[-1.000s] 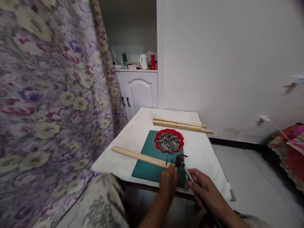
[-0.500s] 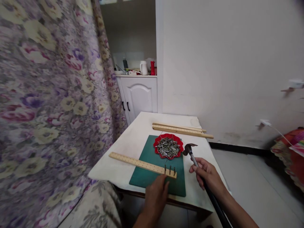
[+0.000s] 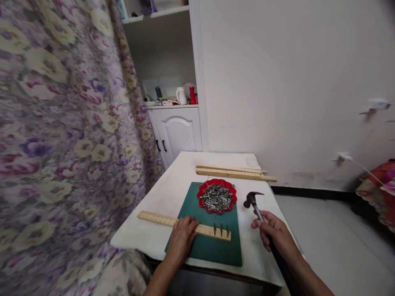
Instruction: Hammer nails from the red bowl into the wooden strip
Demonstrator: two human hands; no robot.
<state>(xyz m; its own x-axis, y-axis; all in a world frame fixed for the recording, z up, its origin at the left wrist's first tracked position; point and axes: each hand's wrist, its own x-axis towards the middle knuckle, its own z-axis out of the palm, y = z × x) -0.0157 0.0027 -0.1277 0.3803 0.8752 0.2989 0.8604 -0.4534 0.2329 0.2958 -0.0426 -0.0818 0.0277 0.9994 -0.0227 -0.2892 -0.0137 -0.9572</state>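
My right hand grips a claw hammer by its dark handle, with the metal head raised over the table's right side. My left hand is closed over the middle of a wooden strip drilled with rows of small holes. Three nails stand upright in the strip near its right end. Beneath the strip lies a green mat. A scalloped red dish heaped with loose nails sits on the mat's far part.
More wooden strips lie along the back of the white-covered table. A floral curtain hangs at the left. Behind stands a white cabinet holding a white jug; a wall rises at the right.
My left hand has moved left from near the nails to the middle of the strip and taken hold there. My right hand still holds the hammer. The view has shifted slightly.
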